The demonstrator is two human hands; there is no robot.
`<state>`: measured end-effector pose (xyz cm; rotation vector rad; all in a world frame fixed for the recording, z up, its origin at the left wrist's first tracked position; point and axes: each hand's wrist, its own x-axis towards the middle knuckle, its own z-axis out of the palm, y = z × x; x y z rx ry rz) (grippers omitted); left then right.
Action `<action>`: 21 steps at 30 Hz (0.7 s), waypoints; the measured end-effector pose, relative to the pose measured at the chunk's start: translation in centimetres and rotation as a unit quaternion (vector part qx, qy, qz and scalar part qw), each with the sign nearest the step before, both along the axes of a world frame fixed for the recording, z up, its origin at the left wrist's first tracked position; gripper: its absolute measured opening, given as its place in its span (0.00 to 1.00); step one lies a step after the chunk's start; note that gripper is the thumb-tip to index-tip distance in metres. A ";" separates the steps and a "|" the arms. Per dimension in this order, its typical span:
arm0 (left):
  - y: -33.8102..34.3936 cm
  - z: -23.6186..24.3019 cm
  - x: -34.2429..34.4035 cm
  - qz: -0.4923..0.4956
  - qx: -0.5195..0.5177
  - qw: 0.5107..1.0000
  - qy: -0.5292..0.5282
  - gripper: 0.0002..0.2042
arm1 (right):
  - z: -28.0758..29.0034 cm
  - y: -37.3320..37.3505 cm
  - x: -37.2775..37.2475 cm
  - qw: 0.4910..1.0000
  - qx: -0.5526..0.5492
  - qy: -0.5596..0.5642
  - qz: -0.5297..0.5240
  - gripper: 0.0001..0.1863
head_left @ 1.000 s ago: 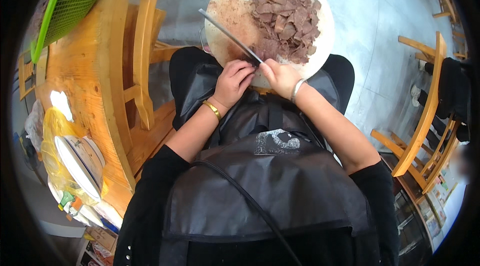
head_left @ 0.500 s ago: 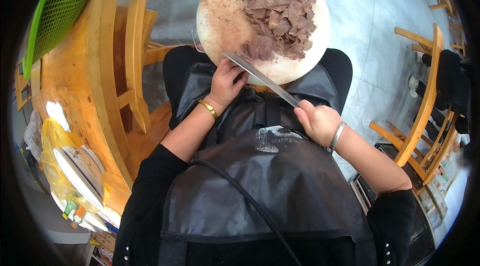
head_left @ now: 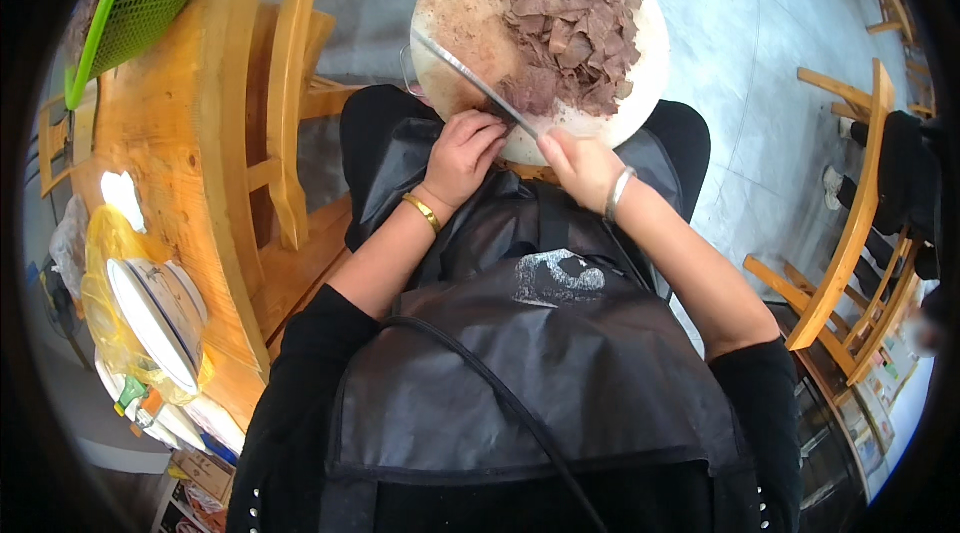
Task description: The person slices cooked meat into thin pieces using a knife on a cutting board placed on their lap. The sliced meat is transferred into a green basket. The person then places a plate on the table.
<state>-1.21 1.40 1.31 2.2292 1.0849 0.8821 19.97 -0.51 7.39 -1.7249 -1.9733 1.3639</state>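
A round white chopping board [head_left: 455,8] stands before my knees, its left part stained brown. Thin slices of dark brown cooked meat [head_left: 575,33] are heaped on its right half. My right hand [head_left: 585,171] is closed round the handle of a long kitchen knife [head_left: 468,75], whose blade slants up and left across the near part of the board. At the board's near edge, my left hand [head_left: 462,161] has its fingers bent and pressed together beside the blade. What they hold, if anything, is hidden under them.
On the left, a wooden table [head_left: 150,143] carries a green mesh basket [head_left: 150,8], a white plate [head_left: 150,323] and a yellow plastic bag [head_left: 105,243]. Wooden chairs [head_left: 285,103] stand beside it. More chairs [head_left: 850,223] and a person in dark clothes [head_left: 900,168] are at right.
My right hand has moved up and left with the knife, so the blade reaches farther over the board. My left hand stays by the near edge, its fingers more bent.
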 end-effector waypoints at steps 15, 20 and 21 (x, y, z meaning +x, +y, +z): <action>0.1 -1.1 -0.1 0.020 -0.020 0.999 -0.033 0.11 | 5.0 -3.0 1.2 0.977 -0.136 -0.149 0.069 0.18; 0.1 -0.8 0.0 0.009 -0.043 0.998 -0.035 0.10 | -1.9 1.2 -2.9 0.996 -0.020 -0.089 0.026 0.20; 0.1 -0.6 0.1 0.005 -0.036 0.999 -0.032 0.10 | -2.1 1.6 -3.0 0.997 -0.007 -0.069 0.016 0.20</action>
